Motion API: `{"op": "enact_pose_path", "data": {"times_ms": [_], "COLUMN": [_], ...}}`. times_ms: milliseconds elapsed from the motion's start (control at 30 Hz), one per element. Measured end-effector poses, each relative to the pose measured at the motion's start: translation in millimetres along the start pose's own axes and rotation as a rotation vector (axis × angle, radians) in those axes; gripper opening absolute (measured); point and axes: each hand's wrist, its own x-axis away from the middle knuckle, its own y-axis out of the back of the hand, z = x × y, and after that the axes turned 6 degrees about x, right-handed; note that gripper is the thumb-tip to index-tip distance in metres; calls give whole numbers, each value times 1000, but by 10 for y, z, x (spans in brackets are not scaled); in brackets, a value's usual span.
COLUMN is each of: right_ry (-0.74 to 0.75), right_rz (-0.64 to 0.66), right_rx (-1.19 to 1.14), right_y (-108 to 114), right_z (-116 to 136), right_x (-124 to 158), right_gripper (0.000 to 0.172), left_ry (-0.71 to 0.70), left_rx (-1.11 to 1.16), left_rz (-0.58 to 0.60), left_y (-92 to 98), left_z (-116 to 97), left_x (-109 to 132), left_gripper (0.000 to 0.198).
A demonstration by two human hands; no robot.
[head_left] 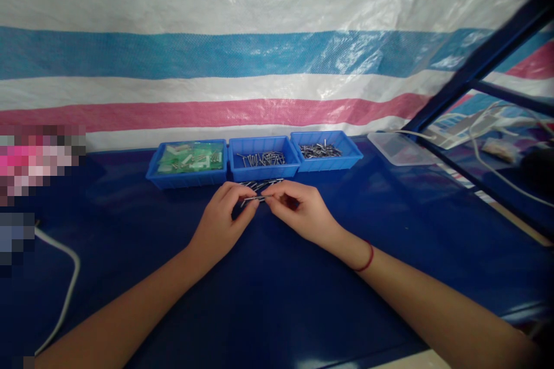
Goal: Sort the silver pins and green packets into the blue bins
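My left hand (pixel 223 219) and my right hand (pixel 305 210) meet over the blue table, thumb and fingertips of each closed in a pinch. Between them lies a slim metal pin (pixel 250 199), level and pointing left; its exact kind is too small to make out. Just behind the fingertips, several similar dark metal pieces (pixel 277 181) rest on the table, partly hidden by my hands. Beyond these stands the middle blue bin (pixel 265 172), which holds screw-like metal pieces (pixel 272 158).
The right blue bin (pixel 331 162) contains many short metal pins (pixel 320 150). In the left blue bin (pixel 190 180) is a green plastic bag (pixel 173 157) with small parts. A clear plastic lid (pixel 400 150), a blue frame (pixel 454 78) and a white cable (pixel 77 268) flank the work area.
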Motion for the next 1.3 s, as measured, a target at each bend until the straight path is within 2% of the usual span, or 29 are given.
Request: {"op": "enact_pose_path", "data": {"times_ms": [200, 300, 367, 533, 633, 733, 933, 1167, 1300], "right_ry": [114, 9, -139, -422, -562, -604, -517, -279, -181], "right_rz": [67, 45, -63, -492, -588, -543, -332, -155, -122], "right_rx": [119, 11, -120, -509, -632, -684, -601, -245, -59], "right_y": [22, 13, 27, 186, 264, 247, 123, 101, 46], "right_z": [-12, -25, -66, -262, -315, -254, -85, -88, -61], "right_x": [0, -15, -51, -207, -261, -252, -174, -100, -42], "right_gripper": [17, 19, 23, 30, 30, 28, 17, 21, 17], "left_ry": [-21, 2, 39, 142, 155, 111, 29, 59, 75], "left_rx": [3, -25, -74, -335, -517, -633, -699, -606, -392], "left_rz": [-21, -44, -62, 2, 51, 77, 100, 123, 129], "left_y": [8, 8, 0, -50, -64, -43, -2, -15, -8], "left_z": [2, 6, 10, 23, 21, 11, 2, 25, 24], "left_x": [10, 13, 12, 22, 45, 60, 50, 29, 9], "left_gripper": [6, 12, 18, 25, 32, 34, 22, 15, 14]}}
